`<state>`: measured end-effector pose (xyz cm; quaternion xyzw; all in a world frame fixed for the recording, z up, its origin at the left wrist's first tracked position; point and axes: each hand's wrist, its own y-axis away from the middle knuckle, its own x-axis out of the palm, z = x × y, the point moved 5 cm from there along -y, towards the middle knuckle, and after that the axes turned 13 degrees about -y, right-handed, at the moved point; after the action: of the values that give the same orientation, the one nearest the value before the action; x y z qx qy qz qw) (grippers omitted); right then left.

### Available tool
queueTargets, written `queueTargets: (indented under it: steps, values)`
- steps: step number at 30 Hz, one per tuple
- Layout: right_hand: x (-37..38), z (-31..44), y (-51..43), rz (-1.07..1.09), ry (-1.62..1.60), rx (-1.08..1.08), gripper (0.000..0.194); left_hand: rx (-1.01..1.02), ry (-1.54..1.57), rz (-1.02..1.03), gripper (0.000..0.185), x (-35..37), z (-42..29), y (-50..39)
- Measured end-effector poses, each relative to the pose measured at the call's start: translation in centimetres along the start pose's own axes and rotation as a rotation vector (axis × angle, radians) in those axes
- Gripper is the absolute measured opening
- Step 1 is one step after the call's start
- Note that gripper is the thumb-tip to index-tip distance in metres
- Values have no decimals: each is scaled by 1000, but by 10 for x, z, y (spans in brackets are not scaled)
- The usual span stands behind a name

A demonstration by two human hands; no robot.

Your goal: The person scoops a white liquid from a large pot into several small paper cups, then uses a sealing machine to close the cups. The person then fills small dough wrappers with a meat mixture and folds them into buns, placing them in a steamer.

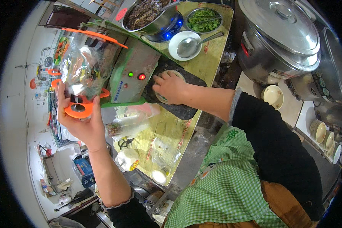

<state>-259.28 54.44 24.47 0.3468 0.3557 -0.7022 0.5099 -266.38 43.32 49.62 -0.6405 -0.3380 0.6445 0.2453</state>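
A grey and green sealing machine (134, 77), bearing a maker's name, has a lit green lamp and a lit red one. Clear printed plastic film (84, 65) hangs between orange parts on its upper side. My left hand (84, 125) grips an orange knob (79, 110) below the film, thumb on one side and fingers on the other. My right hand (171, 87) lies over a round, pale-rimmed container (180, 74) on the machine's dark plate (185, 109). The hand covers most of the container, so its contents are hidden.
Past the machine are a pot of dark food (145, 14) on a blue-lit cooker, chopped greens (203, 20), and a white bowl (173, 47) with a ladle. Stacked clear cups (128, 125) and a white jar (127, 159) stand nearer. A large lidded steel pot (273, 51) stands right.
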Motion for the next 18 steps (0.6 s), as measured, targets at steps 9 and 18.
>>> queueTargets:
  steps: [9,18]
  values:
    - [-10,11,-8,182,68,92,45,129,-285,-7,46,-2,6,6]
    - [-159,2,86,-192,-269,35,68,188,-219,-59,56,-2,6,9]
